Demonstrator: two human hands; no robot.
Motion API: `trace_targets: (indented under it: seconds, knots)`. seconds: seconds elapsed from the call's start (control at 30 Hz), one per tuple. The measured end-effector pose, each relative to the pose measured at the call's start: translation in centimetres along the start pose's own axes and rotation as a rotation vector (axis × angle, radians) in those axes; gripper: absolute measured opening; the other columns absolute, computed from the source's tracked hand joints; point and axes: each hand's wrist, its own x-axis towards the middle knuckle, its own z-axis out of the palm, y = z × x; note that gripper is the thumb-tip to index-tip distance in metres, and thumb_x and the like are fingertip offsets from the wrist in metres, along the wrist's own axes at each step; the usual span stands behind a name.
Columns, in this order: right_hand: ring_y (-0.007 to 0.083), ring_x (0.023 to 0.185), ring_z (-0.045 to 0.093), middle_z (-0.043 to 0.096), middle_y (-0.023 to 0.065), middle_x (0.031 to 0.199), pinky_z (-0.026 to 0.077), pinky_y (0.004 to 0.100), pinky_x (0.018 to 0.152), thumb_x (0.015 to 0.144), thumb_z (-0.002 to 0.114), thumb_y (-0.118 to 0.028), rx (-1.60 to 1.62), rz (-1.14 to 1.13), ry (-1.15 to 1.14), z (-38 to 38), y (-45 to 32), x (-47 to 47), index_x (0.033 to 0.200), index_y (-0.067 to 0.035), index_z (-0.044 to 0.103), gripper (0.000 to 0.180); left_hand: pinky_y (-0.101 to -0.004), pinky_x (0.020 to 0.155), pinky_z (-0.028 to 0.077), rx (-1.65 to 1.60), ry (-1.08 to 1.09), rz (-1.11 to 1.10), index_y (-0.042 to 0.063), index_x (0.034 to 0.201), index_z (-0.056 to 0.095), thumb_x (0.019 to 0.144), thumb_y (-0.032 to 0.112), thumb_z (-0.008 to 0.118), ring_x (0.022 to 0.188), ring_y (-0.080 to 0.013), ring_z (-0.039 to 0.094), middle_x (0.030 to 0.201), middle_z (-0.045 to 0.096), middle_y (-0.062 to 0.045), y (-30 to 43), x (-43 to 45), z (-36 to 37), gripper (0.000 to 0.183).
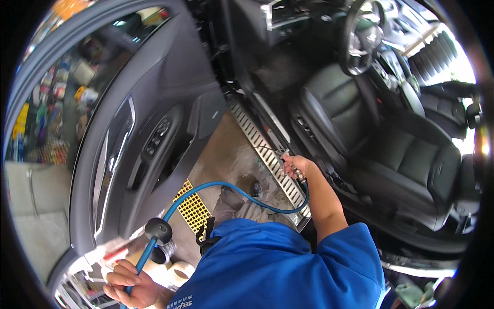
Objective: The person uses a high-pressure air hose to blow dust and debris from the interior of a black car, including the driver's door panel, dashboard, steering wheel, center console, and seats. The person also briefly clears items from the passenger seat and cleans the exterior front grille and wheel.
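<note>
My right hand (298,165) is closed around a metal air blow gun (284,158), held over the car's slotted running board (266,152) beside the door sill. The gun's thin nozzle points away from me to the upper left. From its coupling a blue hose (216,184) loops down past my legs and across to the lower left. My left hand (133,284) grips the hose below a black ball stopper (159,231). Past the sill, the black leather front seat (339,112) faces the steering wheel (361,38).
The open car door (154,116) stands to my left, with window switches (158,133) on its armrest. Yellow floor grating (192,204) lies by my feet on the wet floor (227,150). Bottles and containers (58,90) show through the door glass. Stacked tires (434,56) stand beyond the car.
</note>
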Motion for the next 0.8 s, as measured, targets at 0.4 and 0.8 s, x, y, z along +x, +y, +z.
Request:
trace_targets:
  seconds: [0.4, 0.8]
  knots:
    - [0.0125, 0.044, 0.047, 0.066, 0.0102, 0.082, 0.037, 0.0293, 0.038, 0.089, 0.058, -0.014, 0.589, -0.274, 0.722, 2.2, 9.1, -20.0, 0.106, -0.002, 0.057, 0.021, -0.0376, 0.048, 0.04, -0.319, -0.675, 0.362, 0.013, 0.113, 0.054, 0.101, 0.017, 0.047, 0.057, -0.0202, 0.048, 0.072, 0.052, -0.006, -5.3, 16.1, 17.5, 0.015]
    - [0.0496, 0.096, 0.065, 0.066, 0.0316, 0.095, 0.051, 0.0494, 0.083, 0.09, 0.054, -0.018, 0.045, -0.376, 1.322, 2.5, 10.6, -19.3, 0.105, 0.004, 0.06, 0.027, -0.0372, 0.05, 0.037, -1.411, -1.832, -0.357, 0.0, 0.096, 0.067, 0.098, 0.017, 0.057, 0.056, -0.0225, 0.052, 0.073, 0.055, -0.006, -13.1, 10.5, 31.7, 0.02]
